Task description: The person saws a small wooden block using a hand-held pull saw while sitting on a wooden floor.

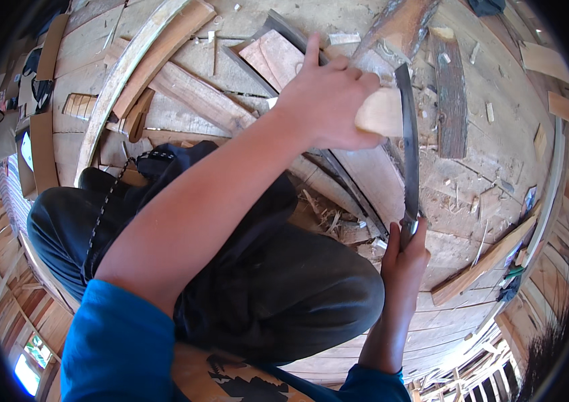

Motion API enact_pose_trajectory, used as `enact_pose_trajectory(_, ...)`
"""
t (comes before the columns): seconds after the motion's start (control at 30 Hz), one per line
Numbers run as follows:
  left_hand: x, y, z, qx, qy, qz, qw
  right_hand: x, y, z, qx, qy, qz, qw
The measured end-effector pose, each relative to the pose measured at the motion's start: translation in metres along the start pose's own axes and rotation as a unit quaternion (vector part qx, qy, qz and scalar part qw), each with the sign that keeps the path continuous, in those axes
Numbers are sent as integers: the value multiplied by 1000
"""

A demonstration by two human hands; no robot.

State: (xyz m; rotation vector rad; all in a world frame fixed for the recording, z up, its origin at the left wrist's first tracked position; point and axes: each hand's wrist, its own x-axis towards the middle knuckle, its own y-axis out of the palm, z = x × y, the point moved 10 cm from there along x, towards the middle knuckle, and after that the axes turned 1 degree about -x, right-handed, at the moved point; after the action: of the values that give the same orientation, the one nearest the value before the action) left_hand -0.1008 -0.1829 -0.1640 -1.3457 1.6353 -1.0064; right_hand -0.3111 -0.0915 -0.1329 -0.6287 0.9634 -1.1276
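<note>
My left hand [328,100] is closed around a pale wood block [382,114], its index finger pointing away from me. The part of the block under my palm is hidden. In my right hand [405,251] is the handle of a machete [411,147], its dark, slightly curved blade pointing away from me. The blade's edge meets the right end of the block, or lies right beside it; I cannot tell how deep it sits. Below the block, a flat board [371,171] slants across the floor.
Around my hands, the plank floor holds wood chips, a bark-edged slab [450,94], and a split log piece [401,30]. Long curved strips [133,74] lie at the left, with a plank [197,94] nearby. A narrow board [485,258] rests at the right. My folded legs [284,281] are close below.
</note>
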Motion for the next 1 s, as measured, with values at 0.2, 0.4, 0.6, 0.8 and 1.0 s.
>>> enact_pose_trajectory(0.2,7,-8,11,7,-26,-34,999,46,3,21,-7,-67,-9,998)
enact_pose_trajectory(0.4,7,-9,5,14,-12,-32,999,12,-13,-10,-26,-34,8,999)
enact_pose_trajectory(0.6,5,-7,6,17,-2,-17,1000,53,4,30,-48,-106,-1,993)
enact_pose_trajectory(0.8,5,-6,13,17,-17,-25,999,1,-15,-12,-33,16,21,999)
enact_pose_trajectory(1.0,3,-9,10,13,4,-32,999,52,1,34,-52,-106,-13,993)
